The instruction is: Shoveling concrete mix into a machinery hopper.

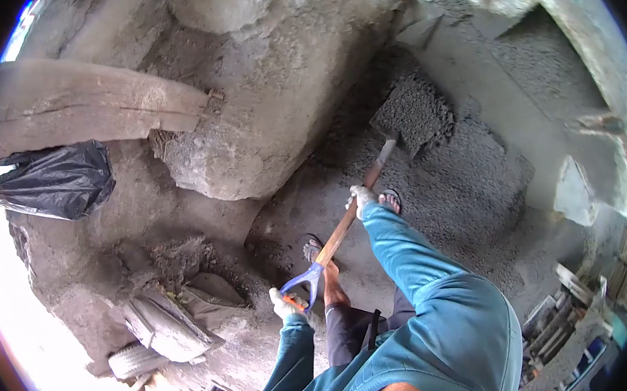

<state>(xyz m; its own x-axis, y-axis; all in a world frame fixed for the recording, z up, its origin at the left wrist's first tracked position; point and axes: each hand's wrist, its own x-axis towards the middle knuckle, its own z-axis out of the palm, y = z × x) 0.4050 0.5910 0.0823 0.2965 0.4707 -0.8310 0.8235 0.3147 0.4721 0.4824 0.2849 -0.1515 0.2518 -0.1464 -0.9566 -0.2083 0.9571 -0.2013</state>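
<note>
My left hand (286, 304), in a pale glove, is closed on the orange grip of the blue D-handle at the near end of a shovel (338, 235). Farther up, my right hand (361, 199), gloved too, holds the wooden shaft near the blade. A heap of dark grey, wet-looking gravelly mix (420, 113) covers the blade, which lies at the edge of a larger pile of grey mix (456, 178) on the ground. The blade itself is mostly hidden under the mix. My sandalled feet stand on either side of the shaft.
A large rock-like block (276, 111) rises left of the shovel. A wooden beam (96, 98) and a black plastic bag (58, 177) are at the far left. Below are a worn sack-like bundle (171, 324) and a tire (135, 361). Stacked boards (550, 321) lie at the right.
</note>
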